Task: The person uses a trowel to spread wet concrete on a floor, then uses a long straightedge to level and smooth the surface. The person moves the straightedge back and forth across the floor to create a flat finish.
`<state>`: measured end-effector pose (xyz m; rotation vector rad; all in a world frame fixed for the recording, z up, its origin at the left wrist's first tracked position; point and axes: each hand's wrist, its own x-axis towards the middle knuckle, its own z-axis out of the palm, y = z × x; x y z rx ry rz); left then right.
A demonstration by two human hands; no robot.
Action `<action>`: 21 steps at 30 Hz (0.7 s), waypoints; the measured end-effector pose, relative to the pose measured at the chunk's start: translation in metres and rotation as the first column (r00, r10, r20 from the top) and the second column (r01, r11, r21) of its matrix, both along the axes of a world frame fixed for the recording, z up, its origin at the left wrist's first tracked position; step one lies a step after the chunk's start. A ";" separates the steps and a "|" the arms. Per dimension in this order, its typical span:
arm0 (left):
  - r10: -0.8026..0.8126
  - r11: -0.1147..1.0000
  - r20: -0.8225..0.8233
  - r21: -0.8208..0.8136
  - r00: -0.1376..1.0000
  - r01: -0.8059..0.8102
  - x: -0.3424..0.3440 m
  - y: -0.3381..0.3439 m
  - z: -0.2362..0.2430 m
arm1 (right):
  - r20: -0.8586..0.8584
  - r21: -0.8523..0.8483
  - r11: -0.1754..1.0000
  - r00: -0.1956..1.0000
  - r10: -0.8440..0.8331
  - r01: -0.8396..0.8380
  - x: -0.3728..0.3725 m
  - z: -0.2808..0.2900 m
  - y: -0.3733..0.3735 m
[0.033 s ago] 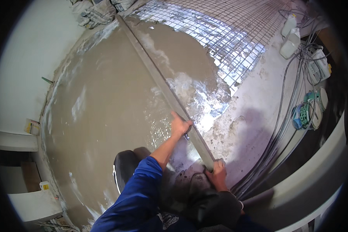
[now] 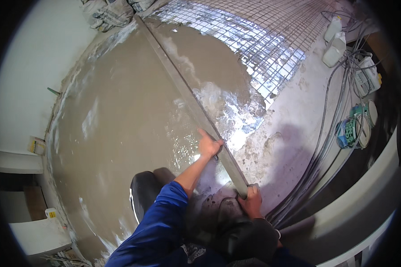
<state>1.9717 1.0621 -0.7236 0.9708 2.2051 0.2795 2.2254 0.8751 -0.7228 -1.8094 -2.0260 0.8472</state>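
A long grey screed straightedge [image 2: 178,82] lies slantwise across wet grey mortar [image 2: 120,111], from the far wall side to just in front of my knees. My left hand [image 2: 210,144] grips it partway along the near half, fingers over its left side and thumb across the top. My right hand [image 2: 252,202] is wrapped round the near end; part of its grip is hidden beneath the bar. Smooth mortar spreads left of the bar, while on its right the mortar ends in a ragged edge.
Wire mesh [image 2: 254,40] covers the far right floor. Grey cables [image 2: 325,133] run along the right, beside white jugs [image 2: 335,49] and paint buckets [image 2: 349,132]. Filled sacks [image 2: 109,15] lie at the far left. A small tub [image 2: 37,145] stands by the left wall.
The near part of the straightedge and both hands have shifted very slightly to the right. The grip of both hands is unchanged.
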 end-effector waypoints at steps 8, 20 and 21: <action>-0.037 0.996 0.064 0.086 0.997 0.031 -0.004 0.045 -0.008 | -0.010 0.133 0.991 1.000 -0.010 0.011 0.001 -0.017 0.033; -0.078 0.988 0.044 0.139 0.996 0.071 0.023 0.060 -0.015 | -0.004 0.101 0.994 0.999 -0.043 0.043 0.024 -0.011 0.049; -0.068 0.986 0.084 0.157 0.994 0.054 0.021 0.071 -0.016 | -0.009 0.093 0.995 0.999 -0.041 0.041 0.028 -0.013 0.059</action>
